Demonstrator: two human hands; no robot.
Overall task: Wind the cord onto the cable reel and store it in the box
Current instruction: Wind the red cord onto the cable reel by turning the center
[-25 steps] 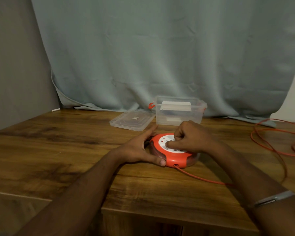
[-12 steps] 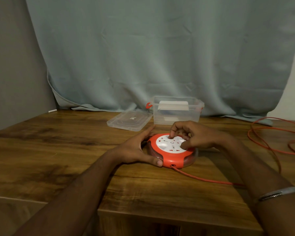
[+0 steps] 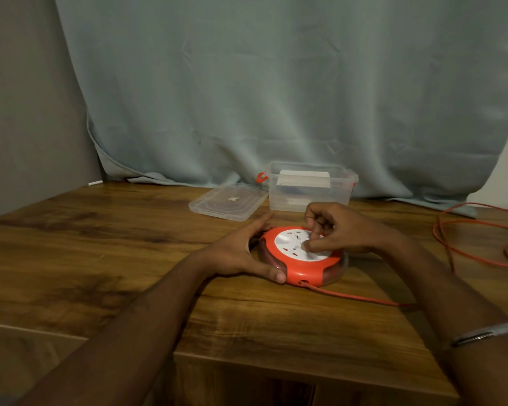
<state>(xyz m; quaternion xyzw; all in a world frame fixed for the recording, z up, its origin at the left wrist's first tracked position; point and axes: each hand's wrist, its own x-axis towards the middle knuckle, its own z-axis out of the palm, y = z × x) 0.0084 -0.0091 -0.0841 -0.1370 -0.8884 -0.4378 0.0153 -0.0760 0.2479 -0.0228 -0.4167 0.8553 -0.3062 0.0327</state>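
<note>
Table (image 3: 100, 259): wood grain, dark patches, fills lower frame. Curtain (image 3: 276, 83): pale blue-grey, creased, across upper frame, hem resting on the table's far edge. Wall (image 3: 21, 98): grey, upper left. Bracelet (image 3: 481, 335): silver, lower right. Small white piece (image 3: 95, 183): far left table edge, kind unclear.

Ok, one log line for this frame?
winding | left hand steadies reel | right hand on white top | cord mostly loose | box open
</note>
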